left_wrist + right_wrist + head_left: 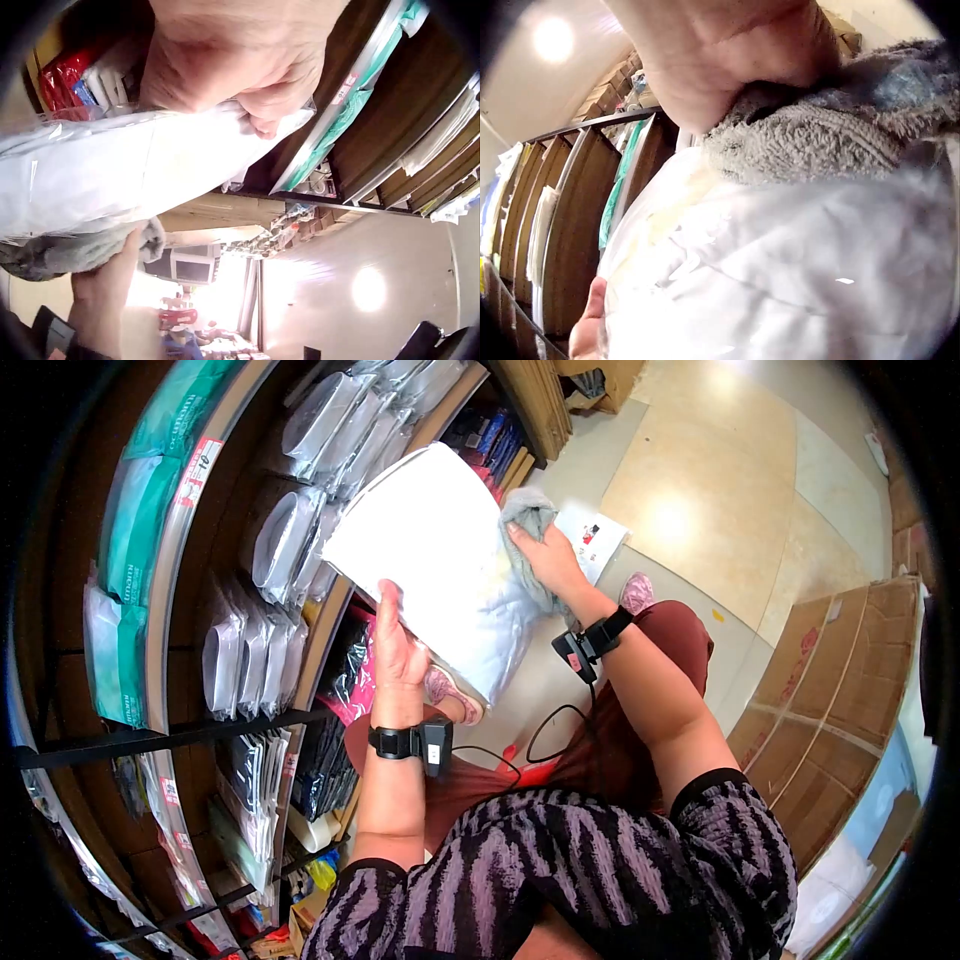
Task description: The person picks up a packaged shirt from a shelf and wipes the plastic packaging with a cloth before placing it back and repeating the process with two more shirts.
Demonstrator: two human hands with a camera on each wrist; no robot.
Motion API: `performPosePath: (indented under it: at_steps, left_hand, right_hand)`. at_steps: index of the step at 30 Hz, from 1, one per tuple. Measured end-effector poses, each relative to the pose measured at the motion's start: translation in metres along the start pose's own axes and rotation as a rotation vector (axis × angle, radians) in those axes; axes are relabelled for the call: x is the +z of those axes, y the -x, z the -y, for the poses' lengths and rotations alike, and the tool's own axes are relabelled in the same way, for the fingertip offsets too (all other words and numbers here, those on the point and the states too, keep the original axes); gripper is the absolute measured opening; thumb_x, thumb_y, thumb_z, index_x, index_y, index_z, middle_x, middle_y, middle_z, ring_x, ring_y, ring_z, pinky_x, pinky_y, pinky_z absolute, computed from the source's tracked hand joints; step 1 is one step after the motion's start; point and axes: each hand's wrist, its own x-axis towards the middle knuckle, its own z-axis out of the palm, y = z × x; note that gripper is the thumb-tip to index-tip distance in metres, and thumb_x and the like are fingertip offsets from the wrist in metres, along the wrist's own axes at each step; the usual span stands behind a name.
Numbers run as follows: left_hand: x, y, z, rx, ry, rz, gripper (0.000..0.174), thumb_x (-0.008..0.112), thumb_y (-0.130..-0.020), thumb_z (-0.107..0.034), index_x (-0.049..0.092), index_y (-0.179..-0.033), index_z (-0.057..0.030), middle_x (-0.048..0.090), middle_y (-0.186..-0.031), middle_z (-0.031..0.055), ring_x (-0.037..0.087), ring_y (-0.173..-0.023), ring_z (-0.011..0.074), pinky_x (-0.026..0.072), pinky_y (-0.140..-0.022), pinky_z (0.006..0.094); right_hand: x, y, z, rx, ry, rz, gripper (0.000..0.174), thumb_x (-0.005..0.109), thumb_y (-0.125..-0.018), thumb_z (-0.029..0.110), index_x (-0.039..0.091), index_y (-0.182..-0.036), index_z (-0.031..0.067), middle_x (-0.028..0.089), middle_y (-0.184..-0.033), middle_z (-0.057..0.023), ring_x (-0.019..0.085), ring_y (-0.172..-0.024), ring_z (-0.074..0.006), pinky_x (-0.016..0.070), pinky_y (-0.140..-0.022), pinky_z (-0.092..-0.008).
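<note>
A white item in clear plastic wrap [430, 540] is held up between the two hands. At its lower left edge, the left hand [398, 645] grips it, thumb on the near face and the fingers behind, largely hidden in the head view. In the left wrist view the left hand [232, 67] has its fingers curled at the wrapped item's edge [97, 172]. The right hand [550, 565] grips a grey cloth [530, 515] at the item's right side. The right wrist view shows that cloth [802, 142] against the plastic wrap [780, 255], under the right hand [735, 60].
Shelves on the left hold wrapped white items [285, 545] and green packs [125, 580]. A large cardboard box [815, 700] stands at the right. A printed white sheet [590, 540] lies beyond the right hand, above the tiled floor [710, 490].
</note>
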Motion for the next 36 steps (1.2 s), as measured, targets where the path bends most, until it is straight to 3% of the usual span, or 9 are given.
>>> performPosePath:
  at_steps: [9, 12, 15, 18, 19, 25, 28, 34, 36]
  left_hand:
    - [-0.025, -0.010, -0.041, 0.087, 0.160, 0.004, 0.061, 0.053, -0.092, -0.039, 0.036, -0.135, 0.0015, 0.045, -0.135, 0.0184, 0.045, -0.123, 0.0328, 0.0367, -0.102, 0.0497]
    - [-0.022, -0.004, -0.051, 0.123, 0.166, -0.008, 0.062, 0.053, -0.091, -0.041, 0.037, -0.135, 0.0009, 0.045, -0.135, 0.0175, 0.045, -0.122, 0.0324, 0.0381, -0.101, 0.0490]
    - [-0.027, -0.002, -0.057, 0.197, 0.128, -0.043, 0.064, 0.054, -0.090, -0.043, 0.037, -0.136, -0.0007, 0.045, -0.135, 0.0165, 0.045, -0.122, 0.0317, 0.0388, -0.101, 0.0485]
    - [-0.027, -0.001, -0.060, 0.296, 0.061, -0.082, 0.065, 0.055, -0.089, -0.044, 0.036, -0.136, -0.0026, 0.044, -0.136, 0.0156, 0.045, -0.123, 0.0311, 0.0389, -0.101, 0.0479]
    - [-0.024, 0.001, -0.063, 0.310, 0.045, -0.086, 0.066, 0.055, -0.089, -0.044, 0.036, -0.136, -0.0031, 0.044, -0.136, 0.0153, 0.045, -0.123, 0.0309, 0.0389, -0.101, 0.0477]
    - [-0.019, 0.005, -0.077, 0.379, 0.022, -0.118, 0.065, 0.056, -0.089, -0.043, 0.037, -0.136, -0.0024, 0.044, -0.136, 0.0140, 0.043, -0.124, 0.0291, 0.0383, -0.102, 0.0449]
    - [-0.022, 0.007, -0.082, 0.358, 0.052, -0.091, 0.067, 0.055, -0.089, -0.045, 0.035, -0.137, -0.0032, 0.041, -0.139, 0.0141, 0.041, -0.126, 0.0299, 0.0363, -0.104, 0.0464]
    - [-0.030, 0.005, -0.086, 0.345, 0.089, -0.063, 0.065, 0.053, -0.090, -0.045, 0.035, -0.137, -0.0033, 0.042, -0.138, 0.0147, 0.041, -0.125, 0.0306, 0.0368, -0.103, 0.0466]
    - [-0.031, 0.004, -0.086, 0.332, 0.112, -0.045, 0.064, 0.052, -0.091, -0.044, 0.035, -0.137, -0.0028, 0.043, -0.137, 0.0149, 0.042, -0.125, 0.0301, 0.0380, -0.102, 0.0456]
  right_hand:
    - [0.011, 0.023, -0.010, 0.014, 0.378, 0.186, 0.064, 0.054, -0.085, 0.046, 0.044, -0.122, -0.0036, 0.060, -0.104, -0.0298, 0.058, -0.098, -0.0435, 0.0451, -0.086, -0.0438]
    - [0.018, 0.027, -0.021, 0.002, 0.425, 0.197, 0.064, 0.056, -0.084, 0.043, 0.040, -0.127, -0.0010, 0.061, -0.102, -0.0285, 0.058, -0.097, -0.0435, 0.0455, -0.085, -0.0436]
    - [0.012, 0.030, -0.013, -0.009, 0.361, 0.052, 0.063, 0.061, -0.082, 0.035, 0.039, -0.132, 0.0038, 0.059, -0.106, -0.0273, 0.057, -0.098, -0.0421, 0.0459, -0.085, -0.0435]
    - [0.002, 0.040, 0.011, -0.384, 0.359, -0.005, 0.063, 0.065, -0.079, 0.025, 0.039, -0.134, 0.0089, 0.054, -0.113, -0.0248, 0.057, -0.099, -0.0400, 0.0466, -0.084, -0.0425]
    - [0.000, 0.048, 0.022, -0.451, 0.309, 0.034, 0.065, 0.067, -0.072, 0.014, 0.044, -0.133, 0.0153, 0.048, -0.115, -0.0217, 0.056, -0.099, -0.0371, 0.0476, -0.084, -0.0397]
    - [0.002, 0.075, 0.057, -0.729, 0.543, 0.074, 0.069, 0.066, -0.062, 0.002, 0.053, -0.126, 0.0258, 0.048, -0.115, -0.0188, 0.053, -0.103, -0.0343, 0.0489, -0.083, -0.0363]
    - [-0.005, 0.075, 0.066, -0.731, 0.605, 0.045, 0.069, 0.064, -0.063, 0.001, 0.053, -0.126, 0.0247, 0.048, -0.116, -0.0184, 0.052, -0.105, -0.0343, 0.0490, -0.083, -0.0363]
    - [-0.028, 0.055, 0.067, -0.514, 0.597, -0.090, 0.061, 0.062, -0.066, 0.001, 0.054, -0.124, 0.0170, 0.047, -0.121, -0.0198, 0.052, -0.107, -0.0345, 0.0484, -0.085, -0.0389]
    - [-0.038, 0.038, 0.046, -0.473, 0.419, -0.102, 0.055, 0.063, -0.070, 0.003, 0.051, -0.124, 0.0123, 0.050, -0.119, -0.0176, 0.054, -0.105, -0.0318, 0.0487, -0.084, -0.0386]
